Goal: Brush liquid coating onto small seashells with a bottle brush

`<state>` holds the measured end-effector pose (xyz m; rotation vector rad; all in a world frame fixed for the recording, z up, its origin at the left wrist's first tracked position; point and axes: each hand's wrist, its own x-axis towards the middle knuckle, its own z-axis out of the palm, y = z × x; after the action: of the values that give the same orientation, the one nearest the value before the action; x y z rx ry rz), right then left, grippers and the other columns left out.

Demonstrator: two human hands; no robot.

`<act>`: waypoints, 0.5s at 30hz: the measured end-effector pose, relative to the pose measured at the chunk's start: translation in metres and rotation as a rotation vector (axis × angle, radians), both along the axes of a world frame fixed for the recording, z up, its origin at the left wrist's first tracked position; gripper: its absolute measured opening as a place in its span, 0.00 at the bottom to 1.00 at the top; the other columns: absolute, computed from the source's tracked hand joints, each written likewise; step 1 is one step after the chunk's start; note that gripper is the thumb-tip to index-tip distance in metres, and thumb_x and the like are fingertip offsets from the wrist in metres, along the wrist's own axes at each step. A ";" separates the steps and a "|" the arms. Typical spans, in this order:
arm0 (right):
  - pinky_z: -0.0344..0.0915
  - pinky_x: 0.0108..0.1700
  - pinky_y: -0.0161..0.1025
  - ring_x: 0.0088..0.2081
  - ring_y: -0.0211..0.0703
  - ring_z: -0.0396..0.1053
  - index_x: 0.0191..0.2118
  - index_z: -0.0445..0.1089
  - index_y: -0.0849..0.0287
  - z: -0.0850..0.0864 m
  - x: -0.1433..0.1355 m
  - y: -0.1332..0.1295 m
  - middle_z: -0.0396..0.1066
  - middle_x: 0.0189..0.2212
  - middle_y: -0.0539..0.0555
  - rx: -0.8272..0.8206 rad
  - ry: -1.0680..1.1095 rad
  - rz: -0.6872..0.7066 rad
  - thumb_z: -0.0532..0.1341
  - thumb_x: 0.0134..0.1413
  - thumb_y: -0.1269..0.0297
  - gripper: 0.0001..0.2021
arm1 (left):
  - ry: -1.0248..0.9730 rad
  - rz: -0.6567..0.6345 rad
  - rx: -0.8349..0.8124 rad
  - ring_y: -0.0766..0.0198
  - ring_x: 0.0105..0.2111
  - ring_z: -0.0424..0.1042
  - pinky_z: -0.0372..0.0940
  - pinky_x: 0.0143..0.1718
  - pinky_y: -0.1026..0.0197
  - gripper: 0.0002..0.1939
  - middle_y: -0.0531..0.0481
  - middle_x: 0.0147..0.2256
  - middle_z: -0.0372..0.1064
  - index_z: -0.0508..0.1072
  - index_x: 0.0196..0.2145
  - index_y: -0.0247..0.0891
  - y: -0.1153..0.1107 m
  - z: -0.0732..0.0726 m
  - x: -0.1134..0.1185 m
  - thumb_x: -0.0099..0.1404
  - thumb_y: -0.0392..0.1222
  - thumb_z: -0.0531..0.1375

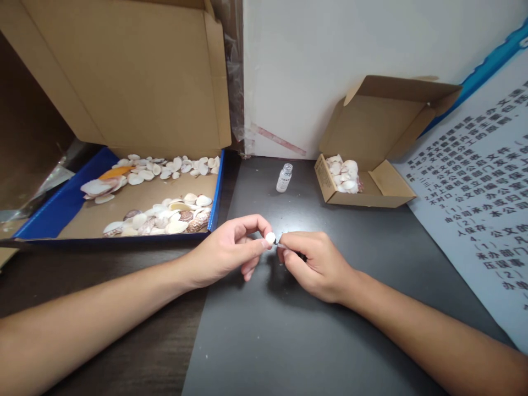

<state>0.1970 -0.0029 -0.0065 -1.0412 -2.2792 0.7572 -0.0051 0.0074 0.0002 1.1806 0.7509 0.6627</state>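
Between thumb and fingertips, my left hand (231,250) pinches a small white seashell (270,238). My right hand (319,267) is closed on a thin applicator brush (281,246), whose dark handle is mostly hidden in the fingers. The brush's tip is at the right edge of the shell; whether it touches is too small to tell. Both hands are above a dark grey mat (256,341). Behind them stands a small clear glass bottle (284,179), upright and uncapped, with a printed label.
To the left, an open blue-edged cardboard box (218,190) holds many loose shells (165,217). At the back right is a small open carton (388,187) with white shells (343,175) inside. A sheet with printed text (487,220) lies along the right side. A white panel (297,77) rises behind.
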 end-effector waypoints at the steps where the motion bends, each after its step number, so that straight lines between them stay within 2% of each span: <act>1: 0.49 0.28 0.35 0.22 0.35 0.55 0.22 0.54 0.57 0.000 0.000 0.000 0.58 0.18 0.47 0.004 -0.007 -0.034 0.49 0.55 0.71 0.11 | 0.001 0.001 0.001 0.74 0.15 0.57 0.65 0.19 0.69 0.10 0.63 0.15 0.58 0.64 0.36 0.38 0.000 0.000 0.000 0.66 0.45 0.61; 5: 0.48 0.28 0.36 0.22 0.35 0.56 0.22 0.56 0.58 0.000 -0.001 0.000 0.58 0.18 0.47 0.010 -0.015 -0.182 0.50 0.54 0.71 0.11 | -0.017 0.013 -0.005 0.75 0.14 0.57 0.64 0.18 0.70 0.09 0.63 0.15 0.58 0.63 0.36 0.39 -0.001 0.001 0.001 0.66 0.43 0.60; 7: 0.49 0.28 0.35 0.22 0.35 0.57 0.23 0.58 0.58 0.000 0.000 0.000 0.60 0.18 0.47 0.020 0.015 -0.163 0.50 0.55 0.71 0.11 | -0.032 0.024 -0.009 0.75 0.13 0.57 0.63 0.17 0.71 0.08 0.64 0.15 0.59 0.63 0.36 0.39 -0.002 0.002 0.002 0.66 0.42 0.61; 12: 0.51 0.28 0.34 0.22 0.35 0.58 0.23 0.58 0.58 0.000 0.000 -0.001 0.61 0.19 0.48 0.050 0.065 0.011 0.50 0.56 0.71 0.11 | -0.055 0.059 -0.024 0.76 0.13 0.58 0.62 0.15 0.71 0.10 0.63 0.19 0.61 0.62 0.34 0.38 -0.002 0.004 0.004 0.64 0.40 0.62; 15: 0.49 0.27 0.35 0.21 0.35 0.55 0.22 0.55 0.58 0.001 0.000 -0.001 0.57 0.18 0.47 0.031 0.008 -0.095 0.50 0.56 0.70 0.12 | -0.058 0.055 -0.023 0.76 0.13 0.58 0.62 0.16 0.71 0.09 0.63 0.19 0.60 0.62 0.34 0.38 -0.001 0.004 0.004 0.65 0.40 0.61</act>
<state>0.1966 -0.0035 -0.0060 -1.1211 -2.2102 0.6837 -0.0015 0.0066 0.0040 1.1189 0.7421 0.7289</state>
